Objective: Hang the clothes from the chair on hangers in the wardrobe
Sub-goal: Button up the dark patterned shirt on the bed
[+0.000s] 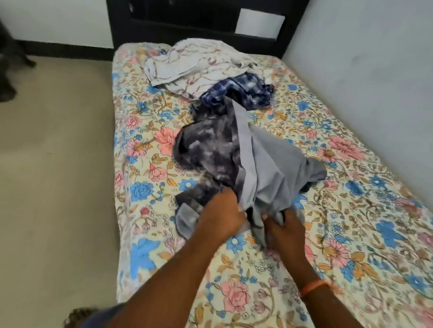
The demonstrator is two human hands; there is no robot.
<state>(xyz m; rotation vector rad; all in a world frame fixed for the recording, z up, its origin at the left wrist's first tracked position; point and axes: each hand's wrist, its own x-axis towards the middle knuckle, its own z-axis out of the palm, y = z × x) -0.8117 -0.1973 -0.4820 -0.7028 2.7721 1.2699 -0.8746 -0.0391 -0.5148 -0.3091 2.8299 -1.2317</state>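
Floral bedsheet (333, 250) spreads beneath me; my left hand (221, 216) and right hand (286, 227) both clutch the near edge of a grey garment (269, 173), with checked blue cloth (239, 90) farther off.

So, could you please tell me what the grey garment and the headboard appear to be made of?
Grey garment: soft woven cloth, probably cotton, matte; it creases and drapes where the left hand and right hand grip it. Headboard: rigid, dark, likely painted wood.
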